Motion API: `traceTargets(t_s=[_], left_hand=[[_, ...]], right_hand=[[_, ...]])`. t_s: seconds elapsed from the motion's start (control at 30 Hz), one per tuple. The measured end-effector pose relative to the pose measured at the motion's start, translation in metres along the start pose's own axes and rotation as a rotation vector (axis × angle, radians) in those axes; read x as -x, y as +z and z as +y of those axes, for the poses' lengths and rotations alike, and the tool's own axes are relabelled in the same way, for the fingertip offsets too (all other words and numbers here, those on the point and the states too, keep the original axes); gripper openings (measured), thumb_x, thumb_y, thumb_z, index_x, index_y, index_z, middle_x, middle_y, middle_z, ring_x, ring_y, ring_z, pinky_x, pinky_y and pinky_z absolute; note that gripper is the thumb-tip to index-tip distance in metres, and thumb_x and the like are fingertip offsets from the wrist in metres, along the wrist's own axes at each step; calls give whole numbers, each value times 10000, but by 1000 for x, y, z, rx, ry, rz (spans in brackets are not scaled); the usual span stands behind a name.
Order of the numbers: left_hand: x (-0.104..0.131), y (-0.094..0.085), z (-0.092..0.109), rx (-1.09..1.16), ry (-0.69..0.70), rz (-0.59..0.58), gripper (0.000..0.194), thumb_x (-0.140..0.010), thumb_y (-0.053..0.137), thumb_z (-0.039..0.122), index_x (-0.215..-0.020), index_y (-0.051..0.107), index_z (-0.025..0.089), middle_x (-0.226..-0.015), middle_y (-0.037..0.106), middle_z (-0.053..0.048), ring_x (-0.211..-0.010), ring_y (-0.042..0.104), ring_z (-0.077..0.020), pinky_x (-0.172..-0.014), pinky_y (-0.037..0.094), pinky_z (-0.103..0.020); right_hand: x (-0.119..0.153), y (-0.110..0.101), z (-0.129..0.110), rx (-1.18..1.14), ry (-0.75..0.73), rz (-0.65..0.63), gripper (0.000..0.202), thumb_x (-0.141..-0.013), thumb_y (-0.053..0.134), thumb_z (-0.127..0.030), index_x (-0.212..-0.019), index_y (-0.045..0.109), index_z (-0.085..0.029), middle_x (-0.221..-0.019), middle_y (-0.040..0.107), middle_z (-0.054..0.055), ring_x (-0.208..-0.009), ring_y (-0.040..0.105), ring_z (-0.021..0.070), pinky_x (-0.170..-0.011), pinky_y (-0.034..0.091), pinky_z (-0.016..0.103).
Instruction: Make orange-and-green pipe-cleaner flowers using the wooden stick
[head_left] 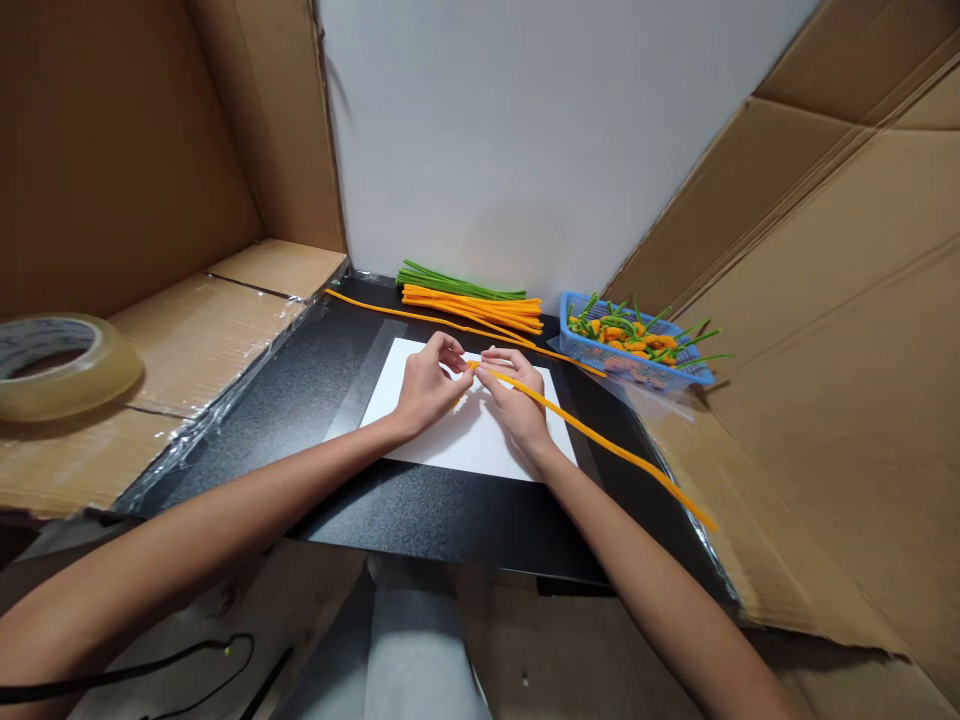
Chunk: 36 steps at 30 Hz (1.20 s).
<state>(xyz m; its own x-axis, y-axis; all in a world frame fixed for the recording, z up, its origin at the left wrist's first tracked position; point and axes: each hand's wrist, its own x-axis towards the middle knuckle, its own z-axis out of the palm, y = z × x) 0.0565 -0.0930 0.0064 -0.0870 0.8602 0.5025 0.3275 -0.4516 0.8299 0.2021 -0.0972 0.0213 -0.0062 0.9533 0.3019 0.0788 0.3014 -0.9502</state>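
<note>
Between my two hands, above a white sheet of paper (450, 450), is one end of an orange pipe cleaner (600, 437). My left hand (433, 380) pinches that end, which looks bent or curled; the exact shape is too small to make out. Thumb and fingers of my right hand (517, 395) close on the same pipe cleaner just beside it. From there its long free length runs over my right wrist and out to the lower right.
Orange pipe cleaners (472, 308) and green ones (457, 282) lie bundled at the back of the black table (450, 515). A blue basket (637, 372) holds orange and green twisted pieces. Clear tape (112, 370) lies left on cardboard. Cardboard walls (847, 330) stand at both sides.
</note>
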Motion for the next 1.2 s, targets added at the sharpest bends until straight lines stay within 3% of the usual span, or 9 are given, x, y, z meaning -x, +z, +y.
traceTargets(t_s=[0.17, 0.47, 0.7, 0.9, 1.07, 1.2], left_hand=[[0, 0, 0, 12, 1, -3, 221, -708, 699, 149, -899, 593, 182, -742, 703, 13, -671, 671, -123, -628, 534, -229], [-2, -2, 3, 19, -41, -38, 122, -700, 704, 166, -822, 710, 157, -745, 733, -28, -681, 686, -150, -680, 570, -277], [-3, -1, -3, 177, -129, -75, 173, -720, 758, 289, -807, 710, 148, -794, 755, -68, -716, 714, -178, -690, 584, -297], [-3, -1, -8, 100, -113, -101, 148, -743, 740, 282, -800, 711, 148, -800, 747, -58, -708, 695, -173, -666, 549, -281], [-5, -1, -10, 35, -116, -106, 204, -750, 736, 355, -787, 726, 154, -820, 742, -66, -759, 682, -188, -648, 538, -277], [-5, -1, -8, 51, -83, -105, 237, -757, 722, 396, -779, 716, 160, -797, 737, -55, -735, 676, -182, -639, 531, -273]], right_hand=[[1, 1, 1, -49, 53, 20, 329, -712, 780, -399, -942, 640, -209, -982, 751, 87, -950, 723, 258, -868, 559, 396], [1, 1, 4, -208, 206, -15, 388, -661, 817, -395, -948, 611, -234, -838, 754, 21, -732, 697, 182, -619, 523, 281], [-3, -3, 10, -257, 231, -49, 423, -626, 838, -409, -945, 612, -248, -876, 758, 22, -824, 717, 212, -715, 573, 345], [-1, -4, 7, -266, 323, -39, 405, -612, 842, -382, -935, 649, -233, -842, 738, 4, -763, 689, 171, -652, 542, 284], [-2, -3, 8, -154, 215, -6, 275, -643, 811, -394, -820, 728, -201, -835, 717, 25, -769, 631, 162, -663, 494, 282], [-3, -3, 9, -116, 220, -33, 268, -645, 800, -432, -778, 740, -206, -862, 729, 30, -788, 607, 170, -697, 475, 299]])
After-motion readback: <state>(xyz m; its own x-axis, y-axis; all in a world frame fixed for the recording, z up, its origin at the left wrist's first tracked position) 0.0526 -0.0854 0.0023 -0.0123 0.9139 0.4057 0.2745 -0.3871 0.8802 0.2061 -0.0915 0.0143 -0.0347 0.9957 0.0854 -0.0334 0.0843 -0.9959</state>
